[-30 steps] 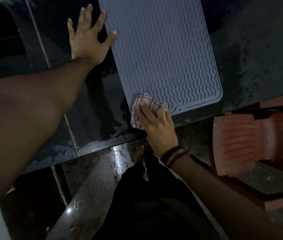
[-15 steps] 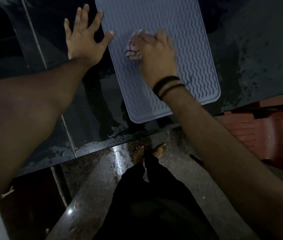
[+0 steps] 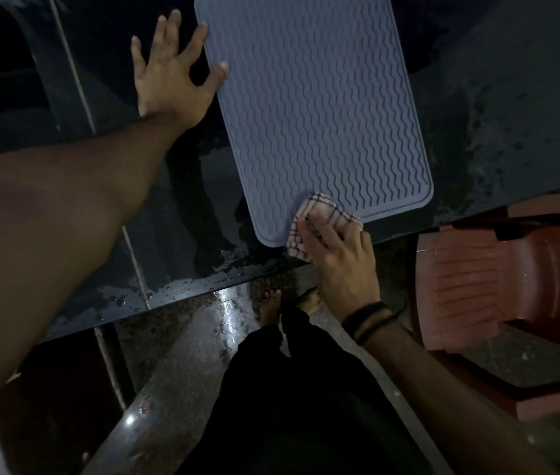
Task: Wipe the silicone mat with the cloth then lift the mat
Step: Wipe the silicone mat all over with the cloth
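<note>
**Cloth at near edge of mat; far stroke position vacated**

Change noted: half a second ago the right hand (image 3: pixel 341 265) held the cloth (image 3: pixel 319 221) on the upper left part of the mat, close to the other hand. It has since travelled down to the mat's near edge, much as it stood one second ago. The left hand (image 3: pixel 172 77) has kept its station throughout.

Hands: the right hand is curled around the bunched cloth, fingers pressing it onto the near edge of the silicone mat (image 3: pixel 312 114), with part of the cloth hanging past that edge. Two dark bands sit at this wrist. The left hand is spread wide and flat, holding nothing; its palm bears on the table (image 3: pixel 511 114) and its thumb and one fingertip touch the mat's left border.

Task item: the mat is grey-blue, rectangular with rounded corners, covered in wavy ridges inside a smooth raised rim. It lies flat on the table, slightly skewed, its near corners close to the table's front edge; its far end runs out of view.

Surface and surroundings: the table is dark and glossy, with patches and beads of water beside the mat and along the front edge. A reddish-brown plastic chair (image 3: pixel 511 269) stands to the right. Below, bare feet and dark trousers are seen on a wet, speckled floor (image 3: pixel 182 354). Lighting is dim.
</note>
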